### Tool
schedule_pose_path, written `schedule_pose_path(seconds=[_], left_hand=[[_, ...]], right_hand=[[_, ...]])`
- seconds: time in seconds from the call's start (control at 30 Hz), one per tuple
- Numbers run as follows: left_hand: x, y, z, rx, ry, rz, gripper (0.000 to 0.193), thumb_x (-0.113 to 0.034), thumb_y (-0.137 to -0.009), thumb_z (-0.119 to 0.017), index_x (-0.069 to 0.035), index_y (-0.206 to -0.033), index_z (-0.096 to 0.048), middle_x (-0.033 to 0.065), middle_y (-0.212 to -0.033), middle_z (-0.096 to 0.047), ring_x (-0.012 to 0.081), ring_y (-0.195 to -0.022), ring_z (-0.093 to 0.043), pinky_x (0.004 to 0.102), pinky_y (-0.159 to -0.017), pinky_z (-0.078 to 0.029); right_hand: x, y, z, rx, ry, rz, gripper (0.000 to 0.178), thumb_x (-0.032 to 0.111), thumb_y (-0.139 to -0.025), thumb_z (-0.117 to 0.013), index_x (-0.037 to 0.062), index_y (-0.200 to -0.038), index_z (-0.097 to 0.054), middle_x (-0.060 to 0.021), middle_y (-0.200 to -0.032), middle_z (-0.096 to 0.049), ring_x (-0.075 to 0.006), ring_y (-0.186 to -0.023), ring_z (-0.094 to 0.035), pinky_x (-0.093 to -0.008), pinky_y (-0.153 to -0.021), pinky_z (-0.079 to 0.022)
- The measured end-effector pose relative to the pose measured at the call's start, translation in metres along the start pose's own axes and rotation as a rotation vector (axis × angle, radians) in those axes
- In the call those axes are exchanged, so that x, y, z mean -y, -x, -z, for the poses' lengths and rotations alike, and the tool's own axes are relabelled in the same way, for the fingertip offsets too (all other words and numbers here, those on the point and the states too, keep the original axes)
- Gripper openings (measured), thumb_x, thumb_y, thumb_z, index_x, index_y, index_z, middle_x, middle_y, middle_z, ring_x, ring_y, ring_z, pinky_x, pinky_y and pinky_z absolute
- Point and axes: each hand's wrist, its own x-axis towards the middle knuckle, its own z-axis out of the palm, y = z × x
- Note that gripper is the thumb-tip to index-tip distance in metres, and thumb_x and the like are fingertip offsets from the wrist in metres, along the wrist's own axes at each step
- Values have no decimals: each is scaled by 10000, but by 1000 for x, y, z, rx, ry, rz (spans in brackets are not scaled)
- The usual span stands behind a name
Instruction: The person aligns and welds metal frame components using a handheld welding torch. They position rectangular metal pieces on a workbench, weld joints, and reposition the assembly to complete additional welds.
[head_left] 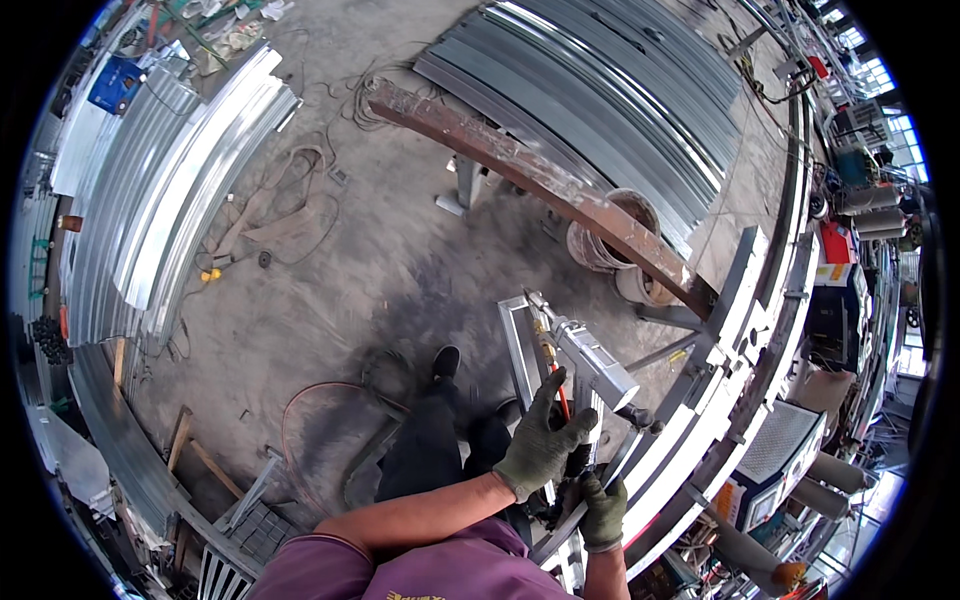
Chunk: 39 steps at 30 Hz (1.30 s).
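Note:
My left hand, in an olive work glove, reaches over the metalwork with index finger and thumb spread apart, holding nothing I can see. Just beyond its fingertips lies a silver-grey boxy tool with a narrow nozzle at its far end and a black fitting at its near end. A brass fitting with a red hose runs beside this tool, close to my left index finger. An aluminium frame stands under and left of them. My right hand, gloved alike, curls beside a dark part near my body; its grip is partly hidden.
Long silver rails run along my right. A rusty steel beam crosses ahead, with buckets under it. Stacked metal sheets lie beyond; more profiles lie left. Hoses and a strap trail over the floor.

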Motion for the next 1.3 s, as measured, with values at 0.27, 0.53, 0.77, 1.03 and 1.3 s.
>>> schedule_pose_path(seconds=[0.27, 0.53, 0.77, 1.03, 1.3], left_hand=[[18, 1, -6, -29, -109, 93, 599, -264, -1016, -834, -32, -1487, -547, 10, -1078, -716, 72, -899, -669, 263, -812, -574], [23, 8, -8, -98, -351, 41, 602, -363, -973, -864, 2, -1371, -598, 97, -1018, -765, 153, -870, -748, 319, -779, -601], [23, 8, 2, -120, -510, 38, 597, -423, -964, -858, -5, -1323, -630, 129, -923, -778, 213, -813, -781, 357, -747, -608], [14, 10, 1, -121, -482, 60, 617, -463, -964, -849, -28, -1343, -631, 124, -904, -770, 218, -801, -778, 370, -729, -603], [21, 8, 0, -138, -483, 18, 634, -491, -965, -836, -33, -1347, -620, 129, -901, -764, 247, -794, -781, 379, -724, -601]], right_hand=[[-18, 23, 9, -79, 132, 45, 312, 241, -1032, -784, 0, -1176, -647, -60, -865, -717, -152, -653, -669, -299, -585, -540], [-9, 27, 0, -134, 260, 14, 254, 187, -1012, -815, 2, -1162, -726, -27, -908, -760, -104, -756, -692, -274, -674, -544], [-11, 25, -3, -146, 285, 8, 248, 143, -985, -844, -4, -1165, -756, -28, -986, -785, -103, -839, -711, -271, -727, -553], [-5, 24, -12, -149, 295, 9, 205, 181, -1001, -821, 32, -1052, -690, -9, -868, -718, -93, -745, -636, -278, -671, -516], [-21, 21, 2, -149, 316, 17, 194, 145, -1002, -808, 5, -1103, -719, -23, -909, -749, -101, -774, -678, -274, -679, -538]])
